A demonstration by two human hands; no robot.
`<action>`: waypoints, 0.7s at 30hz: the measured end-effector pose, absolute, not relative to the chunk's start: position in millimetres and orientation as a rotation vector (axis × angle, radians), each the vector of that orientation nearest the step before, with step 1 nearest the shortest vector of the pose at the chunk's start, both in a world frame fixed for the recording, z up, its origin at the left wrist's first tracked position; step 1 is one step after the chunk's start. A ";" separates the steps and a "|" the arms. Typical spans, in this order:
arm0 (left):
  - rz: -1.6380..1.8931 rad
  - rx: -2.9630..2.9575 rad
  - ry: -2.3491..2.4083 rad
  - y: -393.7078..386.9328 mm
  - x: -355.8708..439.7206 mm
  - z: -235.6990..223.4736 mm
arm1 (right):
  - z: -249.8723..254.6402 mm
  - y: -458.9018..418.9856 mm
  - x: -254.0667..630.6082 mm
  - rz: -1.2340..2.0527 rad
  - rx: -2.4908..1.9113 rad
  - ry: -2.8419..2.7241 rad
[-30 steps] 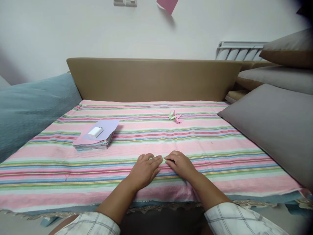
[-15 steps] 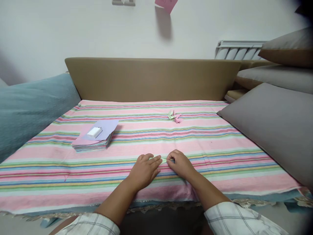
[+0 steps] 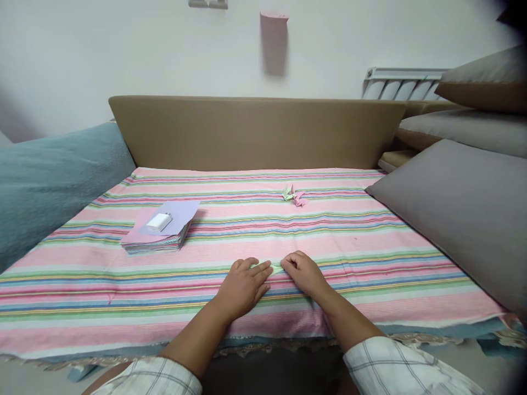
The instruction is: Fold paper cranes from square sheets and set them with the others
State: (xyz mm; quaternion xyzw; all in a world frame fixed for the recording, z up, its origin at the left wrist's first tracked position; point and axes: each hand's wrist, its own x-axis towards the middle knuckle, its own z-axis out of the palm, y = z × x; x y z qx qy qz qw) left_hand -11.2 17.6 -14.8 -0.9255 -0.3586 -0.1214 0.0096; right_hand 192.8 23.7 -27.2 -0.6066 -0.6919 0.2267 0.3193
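Observation:
A small piece of light green folded paper [image 3: 276, 267] lies on the striped cloth, mostly covered by my fingers. My left hand [image 3: 246, 285] rests flat with its fingers stretched out, their tips pressing on the left part of the paper. From the other side my right hand [image 3: 303, 274] pinches the paper's right end between thumb and forefinger. Farther back on the cloth sit two small origami figures, a pale green one [image 3: 287, 193] and a pink one [image 3: 300, 199], side by side.
A stack of coloured paper [image 3: 158, 244] stands at the left with a white charger plug [image 3: 159, 222] on top. The striped cloth [image 3: 102, 263] covers the seat. Grey cushions [image 3: 457, 208] line the right, a blue armrest [image 3: 61, 175] the left, and a brown backrest [image 3: 255, 134] the back.
My right hand's fingers have tilted slightly, with the pinch closer over the paper; my left hand stays put. The pink paper on the wall has swung upward.

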 end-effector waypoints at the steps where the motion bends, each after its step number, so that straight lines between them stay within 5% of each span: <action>1: -0.378 -2.890 -1.121 17.7 -11.4 -15.0 | -27.7 24.7 191.4 0.588 -1.616 -1.805; 21: -0.382 -2.876 -1.124 18.1 -11.3 -17.4 | -32.1 26.3 190.5 0.502 -1.663 -1.877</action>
